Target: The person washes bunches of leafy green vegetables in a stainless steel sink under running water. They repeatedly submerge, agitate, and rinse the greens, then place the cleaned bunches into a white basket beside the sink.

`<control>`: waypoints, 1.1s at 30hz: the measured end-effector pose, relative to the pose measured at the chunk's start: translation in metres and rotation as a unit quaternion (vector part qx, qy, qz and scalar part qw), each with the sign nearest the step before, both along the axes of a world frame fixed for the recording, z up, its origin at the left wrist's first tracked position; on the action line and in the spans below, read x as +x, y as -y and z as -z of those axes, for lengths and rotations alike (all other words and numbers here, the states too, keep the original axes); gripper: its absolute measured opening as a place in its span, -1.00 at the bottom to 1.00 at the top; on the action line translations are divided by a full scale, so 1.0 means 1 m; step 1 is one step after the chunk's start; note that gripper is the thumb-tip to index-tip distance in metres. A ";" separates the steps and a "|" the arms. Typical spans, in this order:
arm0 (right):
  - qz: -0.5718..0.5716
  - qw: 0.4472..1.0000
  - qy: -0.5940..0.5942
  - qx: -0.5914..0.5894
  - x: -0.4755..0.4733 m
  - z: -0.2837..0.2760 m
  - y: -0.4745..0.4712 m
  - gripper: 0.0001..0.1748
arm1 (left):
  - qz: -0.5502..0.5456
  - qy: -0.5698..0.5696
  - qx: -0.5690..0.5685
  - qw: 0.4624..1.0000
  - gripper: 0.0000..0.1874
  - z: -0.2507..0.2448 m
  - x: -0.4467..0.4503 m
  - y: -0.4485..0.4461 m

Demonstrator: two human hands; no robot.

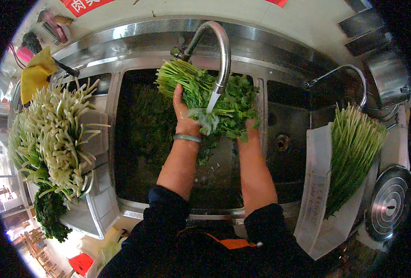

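Observation:
Both my hands hold a big bunch of leafy cilantro-like greens point(195, 85) over the steel sink point(119, 139). My left hand point(184, 111) grips the pale stem end, thumb on top, with a bangle at the wrist. My right hand point(251, 128) is under the leafy end, its fingers mostly hidden by leaves. Water point(212, 102) runs from the curved chrome faucet point(224, 52) onto the bunch and splashes near my left wrist. More dark greens point(148, 121) lie in the left part of the basin, dim and partly in shadow.
At left, white-stemmed scallions point(57, 139) are heaped on a white plastic basket point(102, 212), with dark leafy greens point(50, 213) below. A yellow cloth point(36, 76) hangs behind. To the right are a second basin point(289, 160), another faucet point(356, 69), a white crate point(311, 208) of long green stalks point(355, 156) and a round metal lid point(389, 205).

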State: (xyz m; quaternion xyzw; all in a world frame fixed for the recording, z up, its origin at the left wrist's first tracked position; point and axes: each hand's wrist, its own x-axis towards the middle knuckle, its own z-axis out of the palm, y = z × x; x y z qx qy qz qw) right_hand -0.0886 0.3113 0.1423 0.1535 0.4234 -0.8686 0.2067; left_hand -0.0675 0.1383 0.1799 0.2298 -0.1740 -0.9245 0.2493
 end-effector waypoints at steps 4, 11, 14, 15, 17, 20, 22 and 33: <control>-0.097 0.979 0.051 0.172 0.016 -0.015 -0.023 -0.57 | 0.052 -0.016 0.091 0.994 -0.53 -0.007 0.009 0.002; 0.022 0.681 -0.463 0.567 0.061 -0.098 -0.031 -0.71 | 0.059 0.022 0.109 0.992 -0.56 -0.008 0.021 -0.001; -0.056 0.606 -0.576 0.545 0.052 -0.119 -0.008 -0.74 | 0.080 0.015 0.133 0.988 -0.58 -0.005 0.025 -0.008; -0.122 0.569 -0.585 0.565 0.046 -0.121 0.001 -0.72 | 0.085 0.018 0.134 0.987 -0.60 -0.004 0.026 -0.010; -0.150 0.522 -0.573 0.614 0.041 -0.118 0.015 -0.70 | 0.083 0.022 0.127 0.988 -0.62 -0.001 0.025 -0.014; -0.188 0.506 -0.550 0.637 0.041 -0.115 0.017 -0.70 | 0.074 0.027 0.123 0.989 -0.63 0.006 0.024 -0.016; -0.197 0.502 -0.580 0.611 0.043 -0.120 0.009 -0.74 | 0.071 0.040 0.107 0.991 -0.62 0.011 0.025 -0.015; -0.457 0.711 -0.416 0.336 -0.038 -0.133 0.033 -0.82 | 0.246 -0.022 0.036 0.968 -0.58 0.029 0.045 -0.040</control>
